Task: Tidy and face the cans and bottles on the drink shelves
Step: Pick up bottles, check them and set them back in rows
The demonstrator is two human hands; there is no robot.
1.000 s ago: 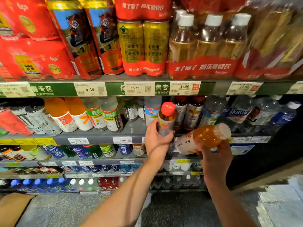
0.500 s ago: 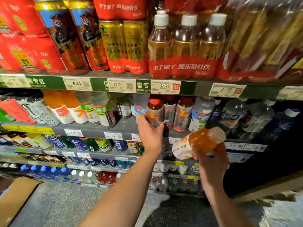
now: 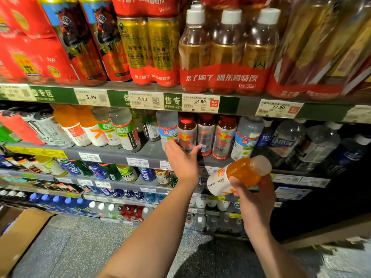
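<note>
Fingers of the left hand (image 3: 181, 160) curled around the lower body of a small red-capped bottle with a silver and red label (image 3: 187, 133), thumb on its left side and fingertips reaching round its right. The bottle stood upright on the grey metal second shelf (image 3: 112, 152), at the left end of a short row of matching red-capped bottles (image 3: 214, 135), its label turned outward. The right hand (image 3: 254, 194) was closed around the middle of an orange-juice plastic bottle with a white label and pale cap (image 3: 239, 174), held off the shelf, tilted with its cap up and to the right, in front of and below the row.

Judging by this, the step in hand was seating and facing the red-capped bottle in its row. The next move likely called for letting go of it once it sat square at the front edge, then finding the orange bottle its own place; similar orange bottles with white labels (image 3: 80, 125) stood further left on the same shelf, well apart from the right hand. Carrying it there would mean crossing in front of the clear green-labelled bottles (image 3: 122, 129) without knocking them.
</note>
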